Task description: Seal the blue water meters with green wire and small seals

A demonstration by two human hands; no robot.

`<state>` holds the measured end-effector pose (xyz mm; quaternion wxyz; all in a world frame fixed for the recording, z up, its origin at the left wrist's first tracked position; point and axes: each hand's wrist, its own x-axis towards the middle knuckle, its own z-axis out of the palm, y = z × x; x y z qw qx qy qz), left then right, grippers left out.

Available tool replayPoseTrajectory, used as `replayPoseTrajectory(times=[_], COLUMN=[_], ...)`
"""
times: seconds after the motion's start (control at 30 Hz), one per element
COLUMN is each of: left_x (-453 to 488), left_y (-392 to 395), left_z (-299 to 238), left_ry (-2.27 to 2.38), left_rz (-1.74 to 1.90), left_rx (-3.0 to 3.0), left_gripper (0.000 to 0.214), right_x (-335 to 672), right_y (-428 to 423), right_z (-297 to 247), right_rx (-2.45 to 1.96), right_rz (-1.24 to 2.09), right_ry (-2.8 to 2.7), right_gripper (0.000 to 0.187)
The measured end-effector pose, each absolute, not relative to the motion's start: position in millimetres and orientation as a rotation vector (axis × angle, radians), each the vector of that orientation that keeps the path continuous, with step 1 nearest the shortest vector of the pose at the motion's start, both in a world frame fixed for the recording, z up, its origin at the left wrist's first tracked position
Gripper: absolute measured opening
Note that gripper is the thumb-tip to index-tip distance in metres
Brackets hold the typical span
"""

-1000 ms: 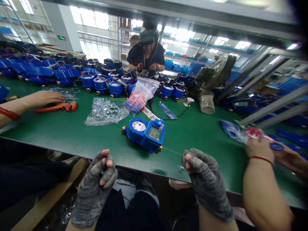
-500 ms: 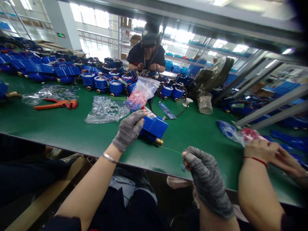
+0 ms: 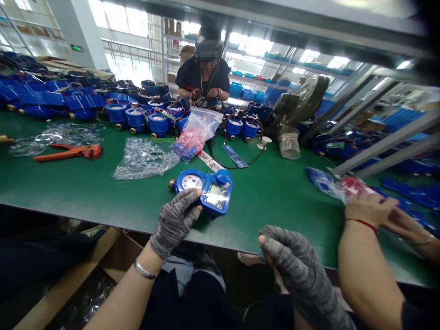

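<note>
A blue water meter [image 3: 189,180] with a round dial and a square display housing lies on the green table, its display facing up. My left hand [image 3: 177,220], in a grey fingerless glove, grips its near edge by the dial and display. To the right, near the table's front edge, my right hand [image 3: 295,256] is closed in a pinch. A small bluish seal tag [image 3: 261,252] shows under its fingertips, mostly hidden. The thin green wire of the seal cannot be made out now.
Beyond the meter lie a bag of small clear parts [image 3: 144,158], a bag of red parts [image 3: 192,137] and an orange cutter [image 3: 72,152]. Blue meters [image 3: 135,119] line the back. At right, a co-worker's hands [image 3: 371,213] work near a metal frame [image 3: 378,151].
My left hand has turned the meter so its dial and display now face up, and has come nearer me. My right hand has dropped slightly, and the green wire stretched between them no longer shows.
</note>
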<state>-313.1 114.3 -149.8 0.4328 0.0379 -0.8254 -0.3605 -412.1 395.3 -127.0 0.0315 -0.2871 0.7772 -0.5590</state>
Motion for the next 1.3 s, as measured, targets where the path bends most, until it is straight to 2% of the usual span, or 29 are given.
replayPoseTrajectory(times=[0.1, 0.3, 0.57, 0.83, 1.03, 1.3], left_x=[-309.4, -317.7, -326.4, -325.3, -326.0, -325.8], left_y=[120.2, 112.6, 105.8, 104.2, 102.5, 103.5], left_z=[-156.3, -151.3, -151.5, -152.6, -153.9, -153.9], left_ry=[-2.022, -2.03, -2.024, -1.999, -1.984, -1.971], left_rz=[-0.951, -0.9, -0.85, -0.848, -0.81, -0.813], left_rx=[0.079, 0.089, 0.086, 0.072, 0.07, 0.068], left_gripper=[0.033, 0.034, 0.034, 0.033, 0.033, 0.033], right_x=[-414.9, -407.2, -394.5, -378.1, -381.2, -398.4], right_y=[382.3, 357.7, 339.9, 315.0, 310.2, 315.7], right_z=[-131.4, -123.2, -91.7, -70.5, -69.3, -75.1], right_rx=[-0.883, -0.921, -0.929, -0.938, -0.929, -1.091], right_rz=[-1.589, -1.638, -1.688, -1.69, -1.579, -1.334], right_ry=[2.361, 2.426, 2.355, 2.38, 2.415, 2.486], right_gripper=[0.012, 0.017, 0.013, 0.023, 0.033, 0.037])
